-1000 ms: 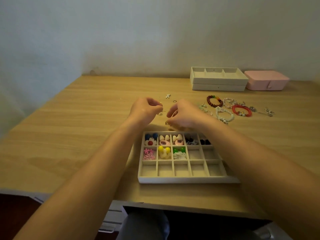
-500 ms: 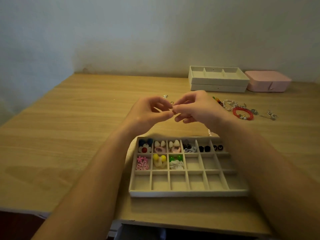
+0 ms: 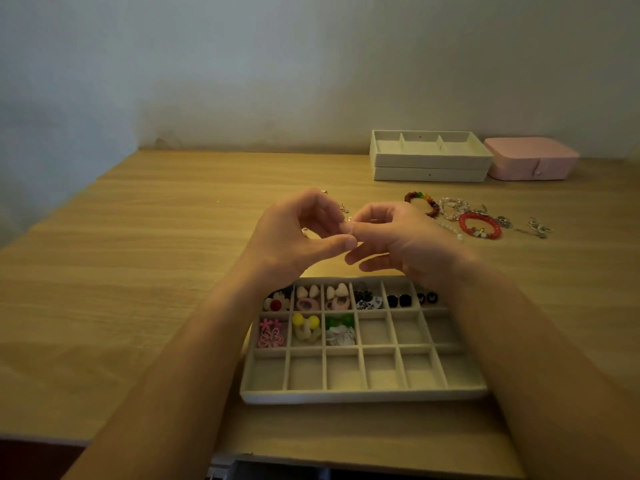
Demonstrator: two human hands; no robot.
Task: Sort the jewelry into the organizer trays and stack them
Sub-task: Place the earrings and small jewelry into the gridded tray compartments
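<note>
Bracelets (image 3: 462, 223) — right, behind grid tray (image 3: 363, 396).

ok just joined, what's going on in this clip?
A person is sorting jewelry at a wooden table. The left hand and right hand are raised above the grid tray, fingertips meeting, apparently on a piece too small to make out. The tray's far row and three cells behind it are filled; the near cells are empty. Bracelets lie loose to the right, with two stacked trays and a pink box at the back.
</note>
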